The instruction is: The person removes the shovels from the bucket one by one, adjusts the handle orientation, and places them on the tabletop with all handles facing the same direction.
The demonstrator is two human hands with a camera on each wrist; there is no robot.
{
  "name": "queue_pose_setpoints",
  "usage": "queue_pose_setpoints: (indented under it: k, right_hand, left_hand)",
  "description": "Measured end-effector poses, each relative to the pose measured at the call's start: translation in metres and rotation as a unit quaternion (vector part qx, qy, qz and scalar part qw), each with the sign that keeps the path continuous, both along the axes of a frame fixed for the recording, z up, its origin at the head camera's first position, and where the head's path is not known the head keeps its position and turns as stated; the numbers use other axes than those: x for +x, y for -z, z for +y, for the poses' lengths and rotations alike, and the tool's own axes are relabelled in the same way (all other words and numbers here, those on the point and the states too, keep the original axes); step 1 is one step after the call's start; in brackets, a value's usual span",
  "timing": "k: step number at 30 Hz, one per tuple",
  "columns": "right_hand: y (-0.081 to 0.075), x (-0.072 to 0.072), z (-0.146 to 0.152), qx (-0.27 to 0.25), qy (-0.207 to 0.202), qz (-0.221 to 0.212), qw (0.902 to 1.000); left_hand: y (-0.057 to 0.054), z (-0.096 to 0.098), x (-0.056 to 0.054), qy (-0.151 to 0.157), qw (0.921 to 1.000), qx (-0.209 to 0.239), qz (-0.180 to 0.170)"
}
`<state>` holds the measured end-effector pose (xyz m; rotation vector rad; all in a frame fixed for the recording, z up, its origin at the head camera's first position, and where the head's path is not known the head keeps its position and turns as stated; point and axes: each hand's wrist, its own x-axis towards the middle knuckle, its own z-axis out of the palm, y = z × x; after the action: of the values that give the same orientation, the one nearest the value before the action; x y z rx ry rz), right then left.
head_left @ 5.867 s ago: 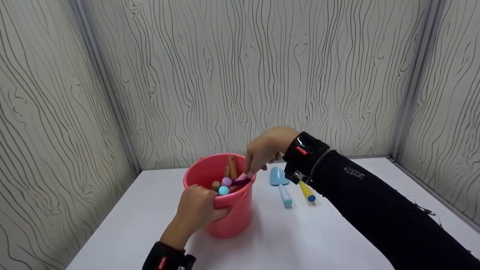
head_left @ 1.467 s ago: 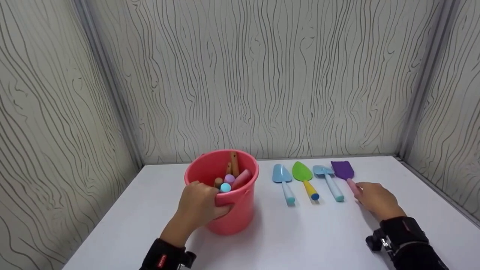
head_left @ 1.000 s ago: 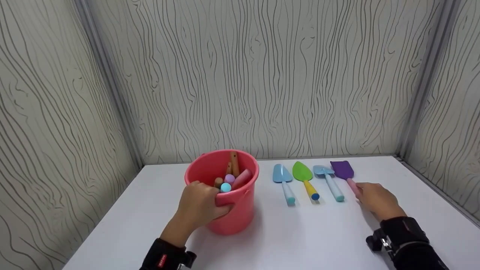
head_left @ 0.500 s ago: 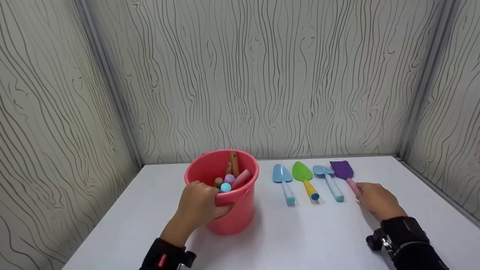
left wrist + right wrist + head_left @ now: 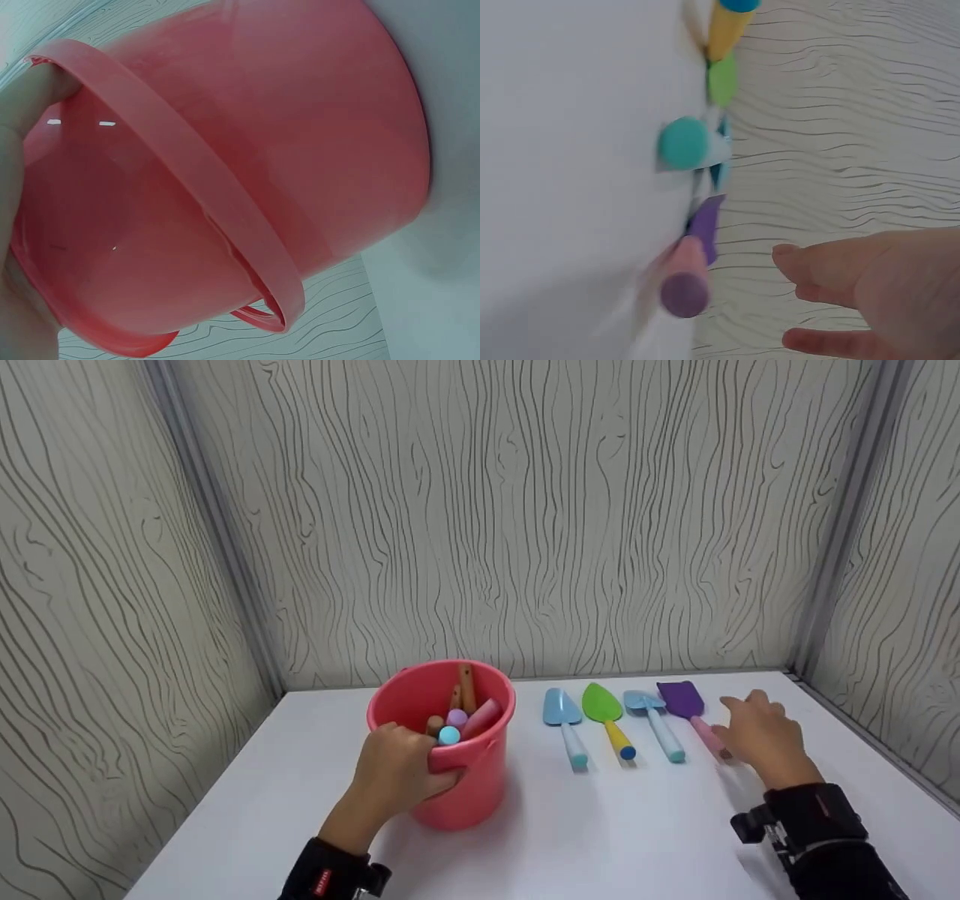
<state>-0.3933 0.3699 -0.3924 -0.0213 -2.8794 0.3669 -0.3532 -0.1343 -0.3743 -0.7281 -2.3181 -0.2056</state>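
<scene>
My left hand [image 5: 397, 765] grips the near rim of a red bucket [image 5: 469, 791], its thumb against the outside wall. Several tool handles stick up inside, among them a pink handle [image 5: 482, 718] and a wooden handle [image 5: 467, 688]. The bucket's carrying handle [image 5: 187, 161] hangs down along the side in the left wrist view. My right hand [image 5: 766, 735] holds nothing, fingers spread, just right of a purple shovel [image 5: 681, 699] with a pink grip that lies on the table. In the right wrist view the fingers are apart from that shovel's pink grip [image 5: 686, 281].
Left of the purple shovel lie a small blue shovel [image 5: 664, 733], a green trowel [image 5: 602, 703] with a yellow handle and a light blue scoop [image 5: 562, 707], in a row on the white table [image 5: 600, 832]. Wood-patterned panels [image 5: 525, 510] enclose the table's back and sides.
Earlier my right hand reached into the bucket, then held the purple shovel at the row's right end. Now it has let go and lifted away, fingers spread. The left hand keeps its grip.
</scene>
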Motion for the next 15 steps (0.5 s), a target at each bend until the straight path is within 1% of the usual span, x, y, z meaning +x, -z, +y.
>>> queue_pose_setpoints:
  k: [2, 5, 7, 10, 13, 14, 15]
  right_hand:
    - [-0.016, 0.006, -0.014, -0.001, -0.001, 0.034, 0.9994]
    - [-0.042, 0.015, -0.044, -0.011, -0.019, 0.082, 0.9964]
    - [-0.061, 0.021, -0.069, -0.015, -0.045, 0.103, 0.9936]
    - [-0.092, 0.026, -0.107, -0.006, -0.098, 0.126, 0.9871]
    - [-0.117, 0.028, -0.145, 0.02, -0.169, 0.155, 0.9732]
    - [-0.124, 0.028, -0.157, 0.03, -0.196, 0.163, 0.9665]
    - [-0.129, 0.029, -0.17, 0.045, -0.227, 0.171, 0.9578]
  left_hand:
    - [0.0, 0.0, 0.0, 0.002, 1.0, 0.001, 0.001]
    - [0.0, 0.0, 0.0, 0.006, 1.0, 0.002, 0.0]
    - [0.0, -0.001, 0.001, 0.007, 1.0, 0.004, 0.0]
    - [0.0, -0.002, 0.002, 0.008, 0.9999, 0.006, 0.003]
    - [-0.001, -0.002, 0.001, 0.01, 0.9999, 0.007, 0.003]
    - [-0.001, -0.002, 0.001, 0.011, 0.9999, 0.007, 0.001]
    - [-0.002, -0.002, 0.001, 0.012, 0.9999, 0.007, 0.0]
